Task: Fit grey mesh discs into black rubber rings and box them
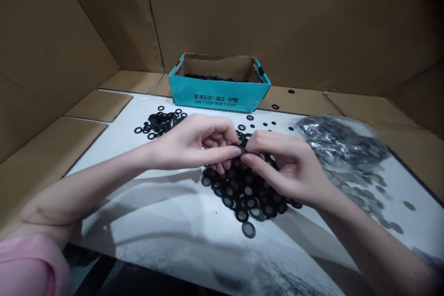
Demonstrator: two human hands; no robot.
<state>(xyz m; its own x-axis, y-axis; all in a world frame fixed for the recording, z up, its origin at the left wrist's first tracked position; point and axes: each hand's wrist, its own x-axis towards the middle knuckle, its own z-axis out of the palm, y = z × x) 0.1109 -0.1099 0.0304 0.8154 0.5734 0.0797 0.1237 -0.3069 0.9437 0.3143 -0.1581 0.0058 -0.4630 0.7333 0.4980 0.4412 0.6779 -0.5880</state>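
Observation:
Between the fingertips of both hands is a small black ring (pixel 240 149), mostly covered by the thumbs. My left hand (pixel 204 141) pinches it from the left, its other fingers curled. From the right, my right hand (pixel 284 159) closes thumb and forefinger on its edge. Below them spreads a heap of black rings with grey centres (pixel 248 189), partly hidden by my hands. Beyond my left wrist lies a smaller pile of plain black rings (pixel 161 122). Thin grey discs (pixel 360 194) are scattered to the right of my right hand.
A turquoise cardboard box (pixel 218 95) holding dark pieces stands at the back. A clear plastic bag (pixel 343 143) of grey discs lies at right. Loose rings and small black discs (pixel 265 124) dot the white tabletop (pixel 166 212). Cardboard walls (pixel 277 23) enclose the back and sides.

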